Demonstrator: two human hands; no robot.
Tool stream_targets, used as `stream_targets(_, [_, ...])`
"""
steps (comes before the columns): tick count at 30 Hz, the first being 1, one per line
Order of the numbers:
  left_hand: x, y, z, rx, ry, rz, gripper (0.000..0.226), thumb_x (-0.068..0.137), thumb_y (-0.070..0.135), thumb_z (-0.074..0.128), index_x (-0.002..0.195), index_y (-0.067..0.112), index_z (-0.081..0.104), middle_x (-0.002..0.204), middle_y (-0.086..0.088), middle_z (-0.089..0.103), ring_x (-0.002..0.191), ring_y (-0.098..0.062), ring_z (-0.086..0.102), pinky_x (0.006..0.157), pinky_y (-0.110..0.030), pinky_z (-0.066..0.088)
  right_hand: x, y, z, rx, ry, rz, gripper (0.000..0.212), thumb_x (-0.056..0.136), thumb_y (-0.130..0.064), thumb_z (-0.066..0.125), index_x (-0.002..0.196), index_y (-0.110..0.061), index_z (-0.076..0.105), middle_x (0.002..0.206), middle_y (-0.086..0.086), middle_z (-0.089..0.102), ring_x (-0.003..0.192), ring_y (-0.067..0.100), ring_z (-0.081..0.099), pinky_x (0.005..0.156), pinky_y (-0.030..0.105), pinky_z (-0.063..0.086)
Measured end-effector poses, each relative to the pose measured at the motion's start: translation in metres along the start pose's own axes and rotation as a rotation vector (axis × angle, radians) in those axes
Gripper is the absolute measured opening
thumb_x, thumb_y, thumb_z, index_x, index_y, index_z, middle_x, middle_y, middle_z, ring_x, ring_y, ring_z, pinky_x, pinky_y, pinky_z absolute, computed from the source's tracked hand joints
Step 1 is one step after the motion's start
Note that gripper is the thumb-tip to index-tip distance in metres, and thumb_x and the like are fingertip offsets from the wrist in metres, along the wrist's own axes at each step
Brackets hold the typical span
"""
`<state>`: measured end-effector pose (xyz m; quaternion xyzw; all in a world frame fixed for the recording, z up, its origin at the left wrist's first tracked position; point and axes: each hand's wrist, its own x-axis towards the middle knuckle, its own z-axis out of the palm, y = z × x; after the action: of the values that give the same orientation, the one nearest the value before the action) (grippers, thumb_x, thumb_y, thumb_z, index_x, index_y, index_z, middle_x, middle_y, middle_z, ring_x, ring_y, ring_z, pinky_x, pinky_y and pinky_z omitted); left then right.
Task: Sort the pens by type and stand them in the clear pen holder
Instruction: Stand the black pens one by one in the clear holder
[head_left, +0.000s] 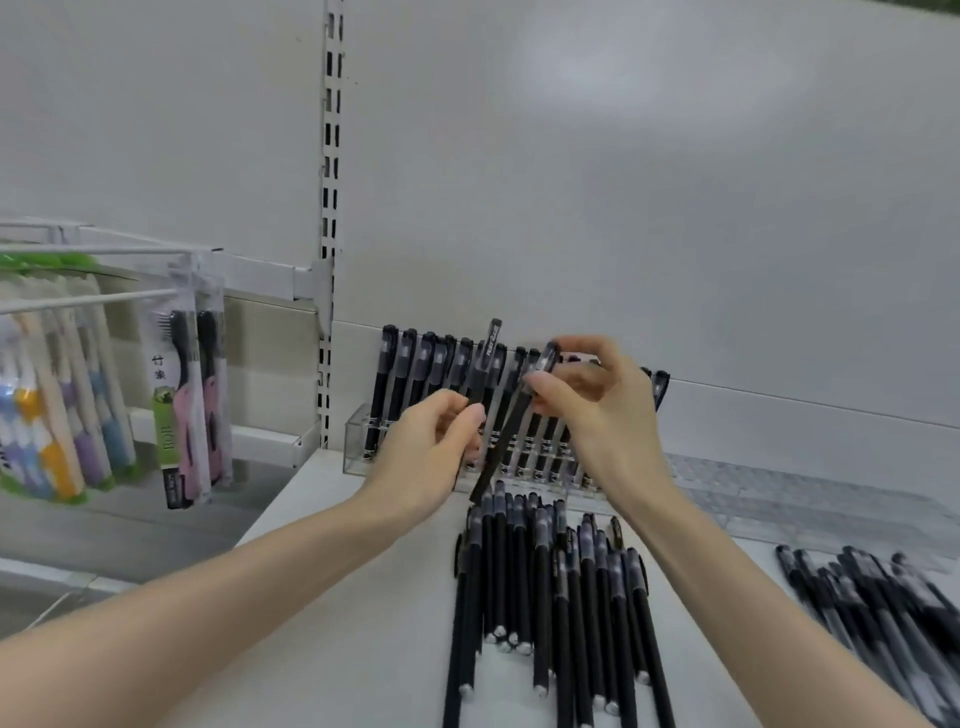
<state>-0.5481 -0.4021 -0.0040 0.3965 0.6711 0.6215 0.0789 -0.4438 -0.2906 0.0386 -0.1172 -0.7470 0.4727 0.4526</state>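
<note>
Head view: the clear pen holder (358, 441) is seen at the back of the shelf (363, 597), against the rear panel, with a row of standing pens (415, 374) filling much of it. Just in front of it two pens are held up. A near-upright pen (491, 345) with print on its cap is pinched in the left hand (431, 441), and a tilted pen (506, 431) with a smoky cap is pinched near its top by the right hand (597, 400). The hands are held close together, seemingly apart.

Types appear to be compared here, ahead of slotting. For the next move, a free slot must be found and a pen lowered straight in, cap up, without neighbours being knocked.

Below, a heap of black pens (545, 597) is laid flat, a second heap (883, 597) is seen at right, and toothbrush packs (182, 389) are hung at left.
</note>
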Motion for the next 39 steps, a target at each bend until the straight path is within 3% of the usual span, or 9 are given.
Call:
stream_targets(6, [0.007, -0.021, -0.001, -0.051, 0.13, 0.103, 0.023, 0.101, 0.03, 0.036, 0.093, 0.015, 0.052, 0.059, 0.006, 0.035, 0.053, -0.01, 0.03, 0.051, -0.029, 0.028, 0.023, 0.006, 0.013, -0.11, 0.105, -0.138, 0.027, 0.086, -0.008, 0.068, 0.102, -0.028, 0.058, 0.087, -0.002, 0.066, 0.08, 0.018, 0.067, 0.077, 0.035, 0.058])
stream_targets(10, [0.003, -0.027, -0.003, -0.016, 0.149, 0.151, 0.025, 0.101, 0.029, 0.035, 0.093, 0.013, 0.053, 0.057, 0.003, 0.034, 0.049, -0.008, 0.029, 0.046, -0.02, 0.024, 0.03, 0.008, 0.018, -0.119, 0.133, -0.178, 0.03, 0.086, -0.007, 0.067, 0.103, -0.029, 0.059, 0.086, -0.006, 0.062, 0.078, 0.019, 0.066, 0.078, 0.041, 0.057])
stream_targets(14, [0.002, -0.028, -0.003, -0.02, 0.129, 0.183, 0.024, 0.1, 0.028, 0.035, 0.091, 0.014, 0.052, 0.059, -0.002, 0.035, 0.05, -0.009, 0.029, 0.046, -0.021, 0.024, 0.034, 0.012, 0.021, -0.135, 0.136, -0.215, 0.031, 0.086, -0.008, 0.068, 0.104, -0.03, 0.058, 0.085, -0.009, 0.061, 0.08, 0.022, 0.066, 0.077, 0.045, 0.057])
stream_targets(21, [0.004, -0.034, -0.003, -0.032, 0.128, 0.185, 0.025, 0.101, 0.027, 0.035, 0.091, 0.011, 0.051, 0.057, 0.0, 0.033, 0.049, -0.01, 0.028, 0.047, -0.022, 0.024, 0.037, 0.019, 0.025, -0.16, 0.136, -0.235, 0.03, 0.085, -0.007, 0.069, 0.106, -0.025, 0.058, 0.085, -0.009, 0.06, 0.077, 0.019, 0.066, 0.077, 0.042, 0.056])
stream_targets(39, [0.001, -0.034, -0.002, -0.052, 0.103, 0.16, 0.025, 0.099, 0.027, 0.037, 0.089, 0.009, 0.051, 0.06, -0.003, 0.039, 0.054, -0.011, 0.034, 0.053, -0.025, 0.03, 0.038, 0.025, 0.023, -0.299, -0.048, -0.198, 0.022, 0.088, -0.004, 0.065, 0.103, -0.02, 0.065, 0.073, -0.008, 0.068, 0.072, 0.007, 0.068, 0.077, 0.03, 0.058])
